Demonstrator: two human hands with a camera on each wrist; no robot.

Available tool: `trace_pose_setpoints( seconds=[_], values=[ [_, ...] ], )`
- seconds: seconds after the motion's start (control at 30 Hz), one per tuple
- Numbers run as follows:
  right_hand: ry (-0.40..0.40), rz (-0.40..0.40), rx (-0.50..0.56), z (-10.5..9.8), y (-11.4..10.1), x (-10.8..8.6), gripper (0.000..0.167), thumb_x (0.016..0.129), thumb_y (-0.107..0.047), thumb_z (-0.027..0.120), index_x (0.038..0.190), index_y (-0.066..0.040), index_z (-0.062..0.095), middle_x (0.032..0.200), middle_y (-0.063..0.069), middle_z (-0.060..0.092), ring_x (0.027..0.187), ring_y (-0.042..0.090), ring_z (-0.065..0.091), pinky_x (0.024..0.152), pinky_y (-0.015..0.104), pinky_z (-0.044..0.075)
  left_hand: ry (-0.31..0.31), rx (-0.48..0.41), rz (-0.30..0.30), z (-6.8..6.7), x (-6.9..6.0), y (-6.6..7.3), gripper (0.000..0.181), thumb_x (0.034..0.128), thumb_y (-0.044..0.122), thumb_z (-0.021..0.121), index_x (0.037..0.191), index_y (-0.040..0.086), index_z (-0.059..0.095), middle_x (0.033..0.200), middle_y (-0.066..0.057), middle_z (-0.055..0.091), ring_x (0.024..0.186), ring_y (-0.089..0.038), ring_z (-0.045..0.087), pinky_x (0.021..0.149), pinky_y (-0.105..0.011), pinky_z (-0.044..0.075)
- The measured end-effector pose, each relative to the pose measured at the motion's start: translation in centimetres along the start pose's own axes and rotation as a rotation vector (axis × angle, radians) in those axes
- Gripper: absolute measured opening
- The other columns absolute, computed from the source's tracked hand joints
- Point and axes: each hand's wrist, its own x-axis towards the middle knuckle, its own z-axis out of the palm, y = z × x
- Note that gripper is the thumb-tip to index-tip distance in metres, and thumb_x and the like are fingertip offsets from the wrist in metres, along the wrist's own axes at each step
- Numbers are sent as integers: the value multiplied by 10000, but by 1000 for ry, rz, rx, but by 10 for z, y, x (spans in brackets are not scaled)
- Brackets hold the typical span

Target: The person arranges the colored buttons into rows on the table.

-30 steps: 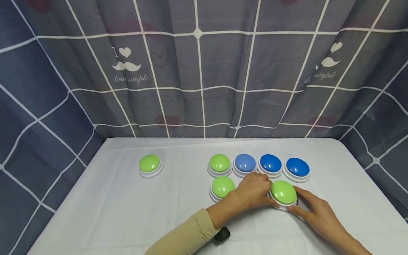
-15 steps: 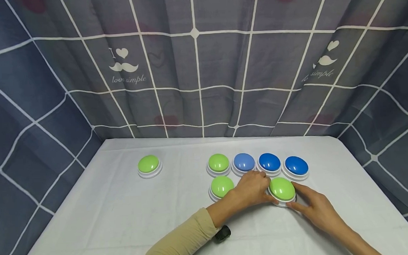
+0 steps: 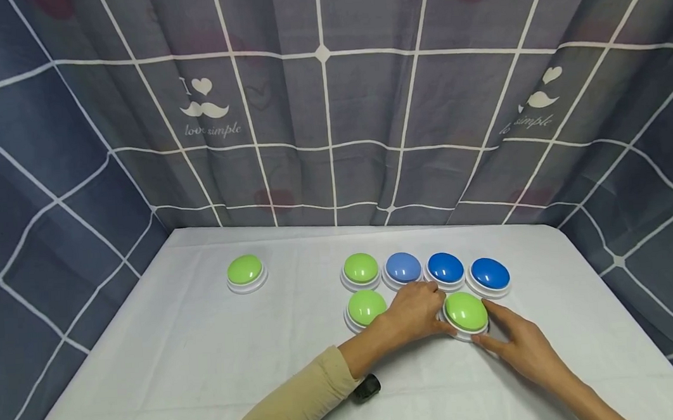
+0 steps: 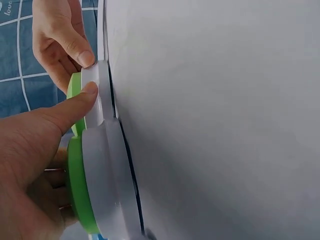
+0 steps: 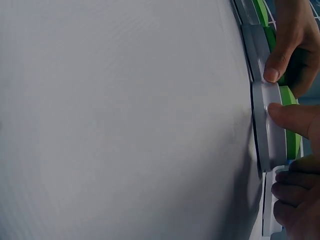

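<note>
A green dome push button on a white round base stands at the right of the front row. My right hand grips its right side, thumb low on the base. From the left, my left hand reaches over and holds the same button, its thumb on the front of the base. Under the left palm sits another green button, hidden in the head view but close in the left wrist view. At the left end of this row is a third green button, partly covered by the left wrist.
Behind runs a row with a green button, a light blue button and two darker blue buttons. A lone green button stands far left on the white table. A small black object shows beside the left sleeve.
Over the first half second, the green button between my hands moved slightly back, closer to the blue ones. Since then, both hands and the buttons look almost still.
</note>
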Motion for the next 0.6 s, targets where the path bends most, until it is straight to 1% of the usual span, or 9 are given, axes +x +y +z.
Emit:
trace_pose_setpoints(
  seconds=[0.17, 0.23, 0.3, 0.37, 0.47, 0.53, 0.6],
  values=[
    [31, -7, -5, -1, -6, -1, 844, 819, -362, 811, 1457, 29, 421, 1426, 317, 442, 1287, 550, 396, 982, 688, 348, 18, -45, -14, -4, -4, -5, 620, 757, 658, 745, 1118, 156, 701, 1041, 61, 643, 945, -83, 624, 821, -212, 489],
    [62, -29, 6, -1, -10, 0, 855, 810, -327, 826, 1477, 4, 406, 1440, 311, 432, 1286, 549, 402, 970, 691, 358, 32, -68, -29, -8, -7, -7, 647, 768, 646, 744, 1173, 145, 684, 1074, 61, 640, 969, -85, 623, 840, -211, 491],
    [102, -66, 17, -1, -14, 1, 868, 796, -290, 843, 1490, -19, 398, 1446, 302, 432, 1277, 545, 417, 954, 691, 373, 47, -101, -44, -13, -12, -12, 652, 779, 627, 749, 1190, 126, 679, 1058, 54, 638, 950, -87, 619, 826, -214, 494],
    [147, -109, 38, 0, -20, 3, 870, 778, -248, 859, 1493, -40, 409, 1451, 285, 439, 1274, 534, 431, 942, 685, 386, 62, -126, -66, -19, -19, -17, 666, 782, 618, 751, 1210, 114, 673, 1062, 44, 636, 960, -96, 615, 831, -225, 495],
    [182, -151, 69, 2, -32, 6, 877, 764, -220, 869, 1500, -75, 414, 1464, 254, 443, 1276, 515, 443, 942, 669, 393, 83, -167, -107, -29, -33, -28, 677, 779, 600, 762, 1220, 95, 670, 1075, 25, 642, 979, -115, 616, 851, -246, 494],
    [189, -164, 95, 5, -41, 7, 876, 764, -221, 869, 1506, -104, 418, 1477, 226, 443, 1290, 488, 446, 959, 640, 396, 99, -187, -144, -35, -43, -37, 690, 777, 589, 770, 1237, 86, 662, 1123, 7, 647, 1029, -138, 618, 899, -269, 490],
    [174, -173, 116, 10, -52, 9, 874, 777, -240, 860, 1517, -131, 407, 1487, 210, 439, 1308, 463, 440, 980, 628, 390, 125, -211, -182, -40, -55, -48, 679, 772, 561, 790, 1228, 74, 664, 1130, -9, 650, 1040, -154, 622, 909, -286, 494]
  ],
)
